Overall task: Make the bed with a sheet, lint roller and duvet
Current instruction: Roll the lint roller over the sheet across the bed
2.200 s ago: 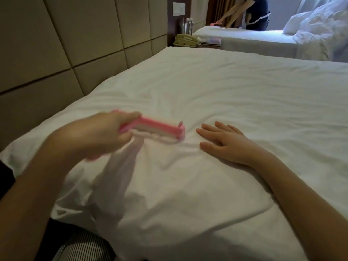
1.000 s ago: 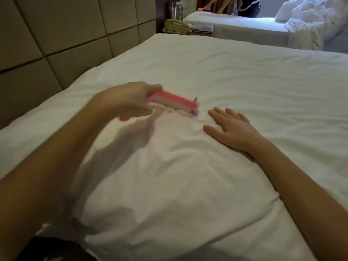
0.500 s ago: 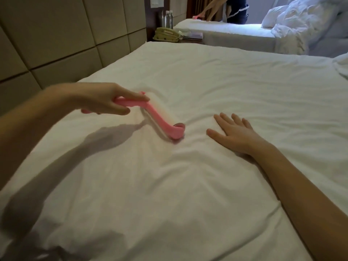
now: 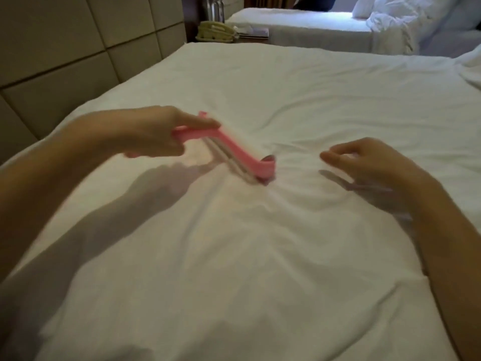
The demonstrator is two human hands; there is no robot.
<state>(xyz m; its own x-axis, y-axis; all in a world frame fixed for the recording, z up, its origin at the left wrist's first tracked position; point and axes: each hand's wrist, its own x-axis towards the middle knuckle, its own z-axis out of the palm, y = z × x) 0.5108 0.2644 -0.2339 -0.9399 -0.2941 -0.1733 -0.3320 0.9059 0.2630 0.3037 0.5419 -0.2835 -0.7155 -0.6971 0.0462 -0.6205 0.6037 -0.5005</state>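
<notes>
A white sheet [image 4: 286, 105] covers the bed in front of me, wrinkled around its middle. My left hand [image 4: 156, 136] grips the handle of a pink lint roller [image 4: 242, 157], whose far end touches the sheet at the creases. My right hand [image 4: 369, 160] hovers just above the sheet to the right of the roller, fingers loosely bent, holding nothing; its shadow falls on the cloth below. A rumpled white duvet [image 4: 395, 24] lies heaped on the second bed at the back right.
A padded beige headboard wall [image 4: 65, 48] runs along the left. A nightstand at the back carries a pale green telephone [image 4: 216, 31], bottles and a booklet. A second bed [image 4: 299, 24] stands behind it, with a person partly visible at the top edge.
My right hand has lifted off the sheet, where it lay flat before, and its fingers have bent. The roller has swept from side to side and now points toward the right hand.
</notes>
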